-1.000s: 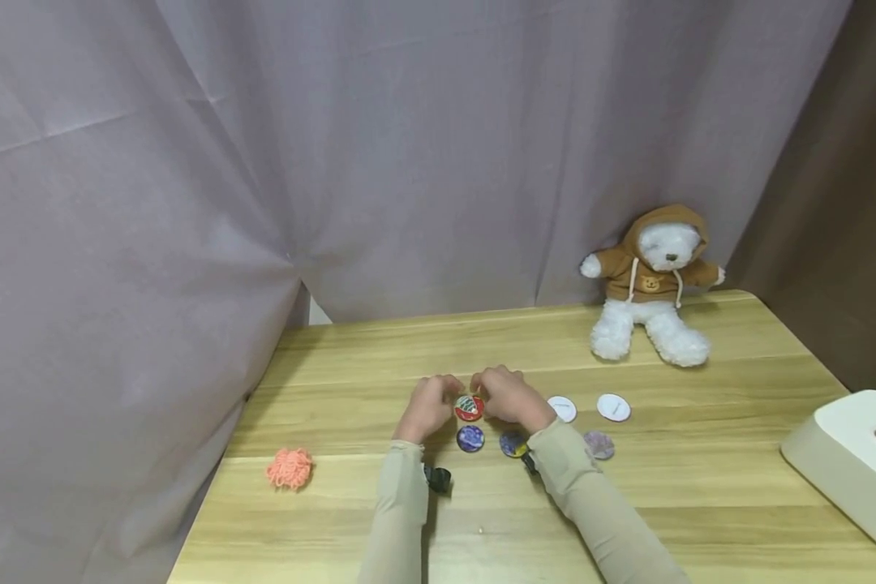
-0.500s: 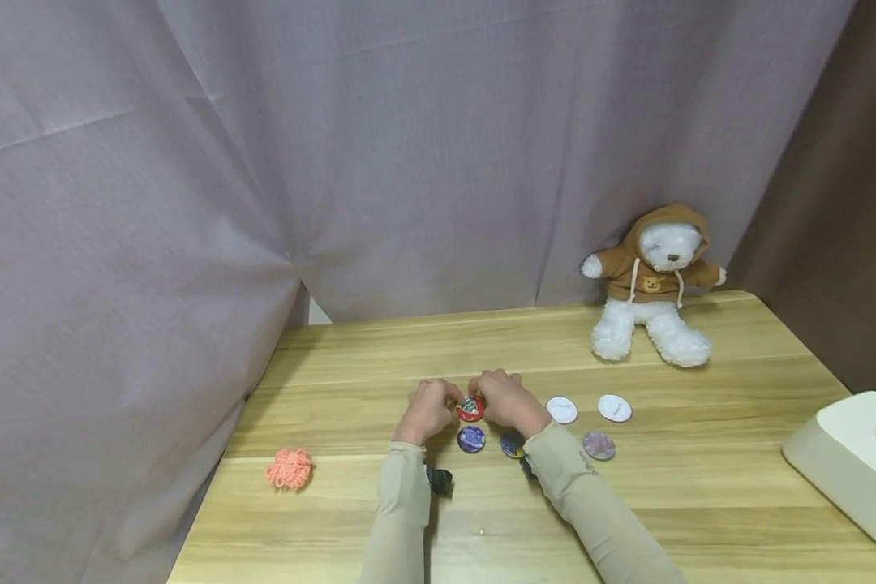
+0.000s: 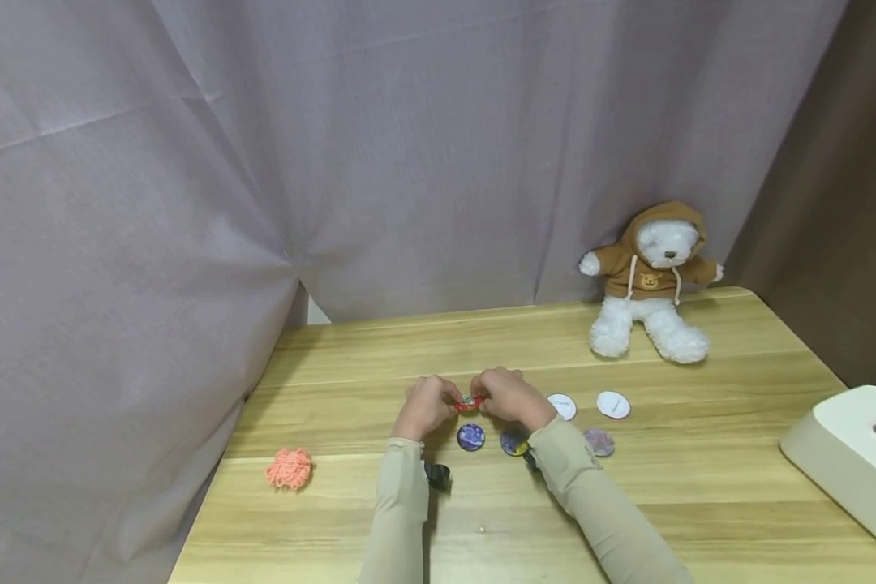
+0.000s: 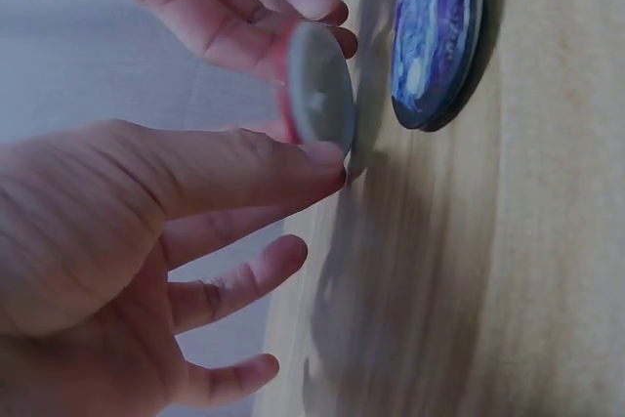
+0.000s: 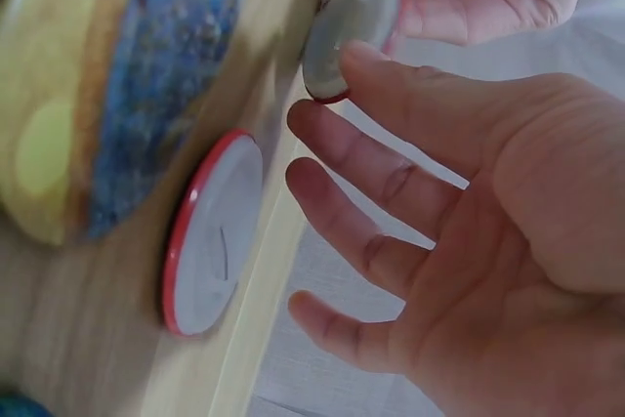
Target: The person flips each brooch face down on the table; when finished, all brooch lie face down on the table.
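Observation:
Both hands pinch one round pin badge with a red rim (image 3: 469, 403) over the middle of the table. My left hand (image 3: 429, 405) has it by the left edge, thumb against the grey back (image 4: 327, 95), other fingers spread loosely. At the opposite edge is my right hand (image 3: 509, 396), its thumb on the back too. The badge is tilted steeply, so its picture face shows only as a thin strip in the head view. Just nearer lies a blue-purple swirl badge (image 3: 470, 437). A blue and yellow badge (image 3: 513, 443) lies by the right wrist, partly covered.
Two white-backed badges (image 3: 613, 405) (image 3: 562, 406) and a pale purple badge (image 3: 599, 442) lie to the right. Coral yarn (image 3: 289, 469) is at the left. A white teddy bear in a brown hoodie (image 3: 650, 284) sits at the back right, a cream box (image 3: 847, 454) at the right edge.
The red-rimmed badge lay face up between the hands a second ago. The fingers have since closed on its edges and tipped it up, turning its picture face away from the head view.

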{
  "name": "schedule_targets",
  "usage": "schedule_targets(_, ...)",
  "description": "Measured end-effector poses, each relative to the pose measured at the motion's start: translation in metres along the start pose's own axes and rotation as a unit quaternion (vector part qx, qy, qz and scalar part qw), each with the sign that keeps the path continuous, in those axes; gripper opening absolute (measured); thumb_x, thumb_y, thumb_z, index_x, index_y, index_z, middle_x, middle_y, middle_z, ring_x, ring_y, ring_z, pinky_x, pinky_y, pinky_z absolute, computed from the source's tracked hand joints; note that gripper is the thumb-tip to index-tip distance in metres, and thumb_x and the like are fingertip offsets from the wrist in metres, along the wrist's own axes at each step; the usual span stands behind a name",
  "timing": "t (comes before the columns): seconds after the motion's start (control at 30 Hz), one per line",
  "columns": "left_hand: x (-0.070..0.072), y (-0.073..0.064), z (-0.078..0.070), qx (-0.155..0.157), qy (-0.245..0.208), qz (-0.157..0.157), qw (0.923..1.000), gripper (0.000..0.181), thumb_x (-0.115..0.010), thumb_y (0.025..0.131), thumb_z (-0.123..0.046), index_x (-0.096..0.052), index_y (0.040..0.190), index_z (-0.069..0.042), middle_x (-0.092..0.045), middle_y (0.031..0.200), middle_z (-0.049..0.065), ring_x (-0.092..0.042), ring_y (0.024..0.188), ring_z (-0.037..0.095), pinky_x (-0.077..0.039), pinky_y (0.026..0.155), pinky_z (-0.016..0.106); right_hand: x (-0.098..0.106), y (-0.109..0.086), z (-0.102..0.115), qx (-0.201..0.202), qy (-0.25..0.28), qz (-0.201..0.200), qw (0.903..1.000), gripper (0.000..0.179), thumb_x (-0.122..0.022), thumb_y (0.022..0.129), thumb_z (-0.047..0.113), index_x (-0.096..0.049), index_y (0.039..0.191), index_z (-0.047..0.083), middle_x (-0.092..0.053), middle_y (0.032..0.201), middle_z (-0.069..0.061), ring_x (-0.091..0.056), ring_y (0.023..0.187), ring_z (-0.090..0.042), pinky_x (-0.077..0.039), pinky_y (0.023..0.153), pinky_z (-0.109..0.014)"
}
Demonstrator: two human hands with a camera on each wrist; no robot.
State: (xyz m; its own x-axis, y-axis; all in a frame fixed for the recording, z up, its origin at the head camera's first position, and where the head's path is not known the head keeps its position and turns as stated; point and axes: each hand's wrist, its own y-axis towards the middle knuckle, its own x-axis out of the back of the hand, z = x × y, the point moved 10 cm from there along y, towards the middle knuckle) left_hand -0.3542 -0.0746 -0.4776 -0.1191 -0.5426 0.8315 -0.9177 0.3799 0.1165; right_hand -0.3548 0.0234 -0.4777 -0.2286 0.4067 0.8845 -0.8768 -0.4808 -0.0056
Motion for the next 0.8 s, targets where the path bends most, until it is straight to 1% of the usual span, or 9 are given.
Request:
schedule_targets(0.13,0.005,-0.001,-0.001,-0.011,-0.001,-0.016,0.9998,0.016,-0.08,0.076,0.002,-0.081,0.083,-0.012,-0.077,0.086,-0.002,-0.068,0.087,0.023,-0.047,0.084,0.045,0.005,-0.001,0.001,0.007,-0.004,-0.01,0.9999,0.012,-0.072,0.082,-0.001,-0.073,0.083,0.01,-0.067,0.077,0.002,-0.055,0.074,-0.018,-0.041,0.083,-0.056)
schedule_targets(0.2,0.008,-0.001,-0.001,-0.015,-0.004,-0.029,0.9995,0.017,-0.078,0.078,0.002,-0.082,0.084,-0.013,-0.077,0.087,-0.003,-0.069,0.086,0.022,-0.049,0.083,0.043,0.007,-0.002,0.002,0.008,-0.002,-0.017,0.9998,0.013,-0.07,0.083,-0.002,-0.074,0.083,0.01,-0.067,0.076,0.001,-0.054,0.073,-0.018,-0.042,0.08,-0.052)
schedule_targets(0.3,0.013,0.0,-0.002,-0.023,-0.005,-0.05,0.9984,0.018,-0.077,0.08,0.002,-0.083,0.084,-0.015,-0.077,0.087,-0.004,-0.071,0.086,0.019,-0.051,0.081,0.04,0.011,-0.002,0.004,0.014,0.0,-0.035,0.9993,0.016,-0.067,0.083,-0.004,-0.073,0.081,0.01,-0.063,0.072,0.003,-0.051,0.069,-0.018,-0.041,0.074,-0.045)
schedule_targets(0.4,0.017,0.0,-0.003,-0.032,-0.004,-0.067,0.9972,0.016,-0.078,0.081,-0.002,-0.083,0.086,-0.016,-0.077,0.088,-0.003,-0.072,0.087,0.019,-0.053,0.078,0.039,0.015,-0.002,0.006,0.018,0.011,-0.048,0.9986,0.018,-0.066,0.084,-0.006,-0.072,0.08,0.01,-0.06,0.07,0.002,-0.05,0.067,-0.017,-0.041,0.069,-0.039)
schedule_targets(0.47,0.019,0.0,-0.004,-0.04,-0.003,-0.073,0.9965,0.013,-0.079,0.082,-0.005,-0.083,0.087,-0.015,-0.077,0.088,-0.002,-0.073,0.087,0.02,-0.053,0.077,0.038,0.015,-0.001,0.007,0.018,0.02,-0.05,0.9984,0.017,-0.065,0.084,-0.007,-0.073,0.082,0.008,-0.059,0.069,0.003,-0.049,0.067,-0.016,-0.042,0.067,-0.035)
schedule_targets(0.63,0.015,0.0,-0.005,-0.047,0.001,-0.066,0.9967,0.011,-0.08,0.082,-0.005,-0.082,0.09,-0.012,-0.077,0.087,-0.001,-0.073,0.086,0.02,-0.054,0.078,0.036,0.009,0.001,0.007,0.014,0.023,-0.037,0.999,0.016,-0.066,0.083,-0.007,-0.072,0.093,0.004,-0.053,0.066,0.004,-0.049,0.065,-0.016,-0.043,0.065,-0.033)
schedule_targets(0.7,0.012,0.0,-0.004,-0.041,-0.003,-0.059,0.9974,0.012,-0.079,0.083,-0.004,-0.082,0.092,-0.011,-0.077,0.088,-0.001,-0.073,0.087,0.019,-0.054,0.079,0.034,0.007,0.0,0.006,0.011,0.024,-0.035,0.999,0.015,-0.067,0.083,-0.007,-0.07,0.094,0.003,-0.053,0.066,0.002,-0.049,0.066,-0.017,-0.044,0.065,-0.034)
schedule_targets(0.8,0.008,0.0,-0.003,-0.033,-0.011,-0.051,0.9981,0.012,-0.079,0.083,-0.004,-0.081,0.094,-0.01,-0.077,0.088,0.002,-0.073,0.084,0.019,-0.055,0.077,0.033,0.007,-0.003,0.006,0.015,0.026,-0.045,0.9986,0.017,-0.069,0.081,-0.008,-0.065,0.094,0.002,-0.057,0.071,-0.001,-0.051,0.068,-0.018,-0.045,0.067,-0.035)
